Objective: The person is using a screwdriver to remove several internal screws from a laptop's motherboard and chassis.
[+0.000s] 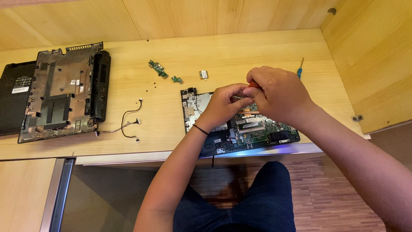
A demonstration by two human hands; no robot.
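**Two hands at an opened laptop board**

Dark trousers (257, 197) fill the bottom of the head view, nearest the camera, above a wood-patterned floor (334, 193). Both forearms reach up from there to the pale wooden desk (223, 51).

Left hand (223, 105) – a thin black band on its wrist – has its fingers curled and pressed together, the tips pinching at a small point on the opened laptop base (240, 124). Right hand (279, 94) sits just beside it, touching it, with fingers closed around a red-handled screwdriver (254, 84), of which only a bit of the handle shows between the two hands; its tip is hidden. The laptop base lies at the desk's near edge, its green motherboard and metal parts exposed, partly covered by both hands.

Well apart on the left lies a removed black bottom cover (64, 96), inner side up, partly over another black panel (15, 96). Between the cover and the base a thin black cable (128, 122) with white connectors curls on the desk. Behind the base lie two small green circuit boards (159, 68), a small metal part (203, 74) and scattered dark screws. A blue-handled screwdriver (300, 68) rests behind the right hand.
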